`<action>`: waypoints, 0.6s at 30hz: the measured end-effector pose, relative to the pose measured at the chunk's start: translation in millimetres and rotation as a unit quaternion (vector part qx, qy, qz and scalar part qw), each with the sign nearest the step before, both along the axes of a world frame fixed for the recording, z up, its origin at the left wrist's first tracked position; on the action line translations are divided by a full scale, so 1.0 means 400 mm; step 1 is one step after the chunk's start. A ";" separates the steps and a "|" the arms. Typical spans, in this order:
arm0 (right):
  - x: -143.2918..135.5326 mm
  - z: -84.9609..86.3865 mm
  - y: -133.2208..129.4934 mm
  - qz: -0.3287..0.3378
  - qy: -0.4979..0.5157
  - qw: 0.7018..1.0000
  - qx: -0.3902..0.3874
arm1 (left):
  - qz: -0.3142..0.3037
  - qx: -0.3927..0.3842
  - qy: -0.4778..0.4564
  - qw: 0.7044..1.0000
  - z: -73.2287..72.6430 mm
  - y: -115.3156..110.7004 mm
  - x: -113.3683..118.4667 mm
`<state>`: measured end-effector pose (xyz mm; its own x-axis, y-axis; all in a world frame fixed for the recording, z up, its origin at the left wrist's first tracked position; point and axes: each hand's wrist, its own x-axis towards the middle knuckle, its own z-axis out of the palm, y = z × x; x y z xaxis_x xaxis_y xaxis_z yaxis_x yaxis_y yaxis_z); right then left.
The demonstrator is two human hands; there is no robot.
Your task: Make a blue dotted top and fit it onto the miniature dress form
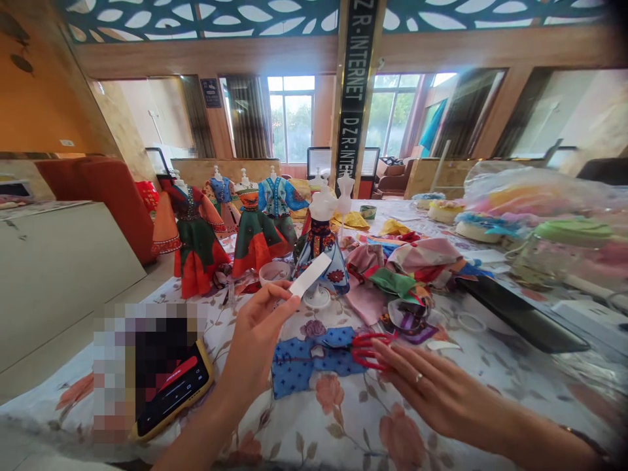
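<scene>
Between the thumb and fingers of my left hand (265,320) is a white strip (311,275), raised above the table and slanting up to the right. My right hand (422,379) is at the red handles of the scissors (366,350), its fingertips touching them. Those scissors lie over a blue patterned cloth piece (292,376) spread on the floral tablecloth (363,418). Whether my right fingers grip the handles is hard to tell. Just behind the strip stands a white mannequin (322,204) in a dark and light blue skirt.
Several dressed mannequins (191,222) stand at the back left. A phone (174,386) lies at the left front. Fabric scraps (392,281), a black tablet-like object (524,314) and a green-lidded jar (564,255) occupy the right side. A small white bowl (275,273) sits behind my left hand.
</scene>
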<state>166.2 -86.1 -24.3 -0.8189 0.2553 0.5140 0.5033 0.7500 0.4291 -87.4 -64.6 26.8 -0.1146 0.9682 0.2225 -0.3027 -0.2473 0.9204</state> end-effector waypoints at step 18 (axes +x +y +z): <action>-0.044 -0.007 0.099 -0.146 0.016 0.926 -0.349 | -0.020 0.012 0.010 1.000 -0.017 -0.001 0.007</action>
<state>148.5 -46.5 -27.2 -0.6495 0.7425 0.1638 0.7326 0.6688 -0.1267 -84.7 -65.0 19.9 -0.0714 0.9662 0.2479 -0.2942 -0.2579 0.9203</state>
